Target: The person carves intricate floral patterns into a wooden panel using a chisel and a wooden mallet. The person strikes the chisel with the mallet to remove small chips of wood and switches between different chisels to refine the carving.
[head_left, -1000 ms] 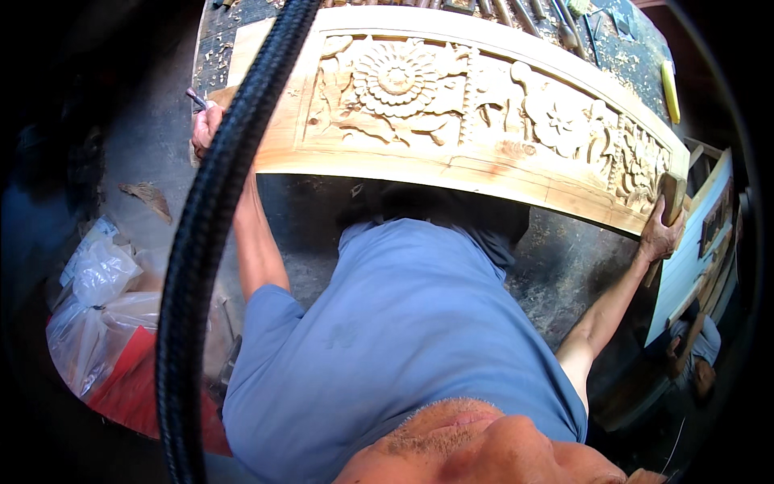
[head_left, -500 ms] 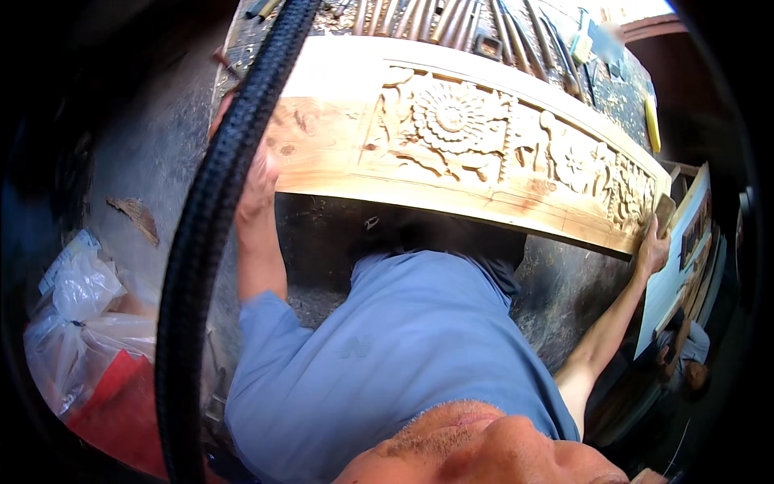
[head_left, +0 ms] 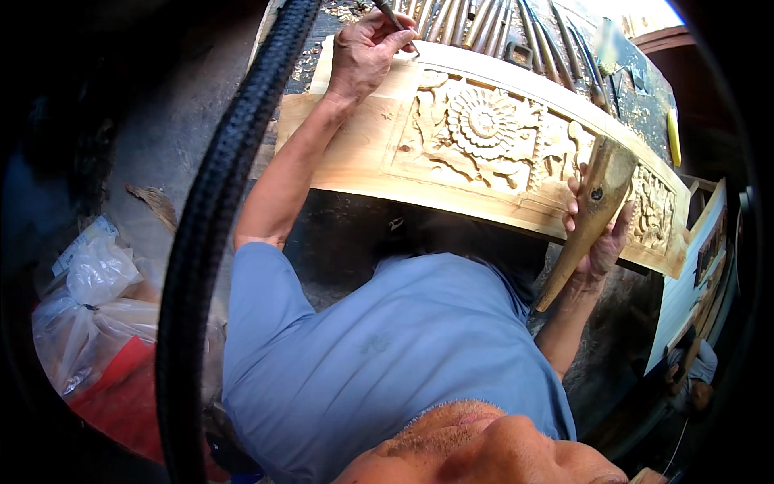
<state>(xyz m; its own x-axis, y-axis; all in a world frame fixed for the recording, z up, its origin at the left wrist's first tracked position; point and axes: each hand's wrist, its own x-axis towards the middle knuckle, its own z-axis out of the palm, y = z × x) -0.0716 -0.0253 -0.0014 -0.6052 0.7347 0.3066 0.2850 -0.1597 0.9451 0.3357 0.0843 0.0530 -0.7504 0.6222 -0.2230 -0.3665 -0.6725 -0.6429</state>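
Note:
A pale carved wooden board lies across the bench in front of me, with a round flower in relief and more carved panels toward its right end. At the upper left of the board, my left hand pinches a slim carving chisel, its tip close to the board's far edge. Over the board's near edge, my right hand holds a worn wooden mallet. The mallet's thick end points away from me and its narrow handle slants down toward my body. It hides part of the carving.
Several chisels lie in a row beyond the board among wood shavings. A yellow strip-like thing is at the bench's right. Plastic bags and red material sit at lower left. Another person is at far right.
My left hand has left the board's left end and now has a chisel at its far edge. My right hand has come leftward from the right end, the mallet now in full view.

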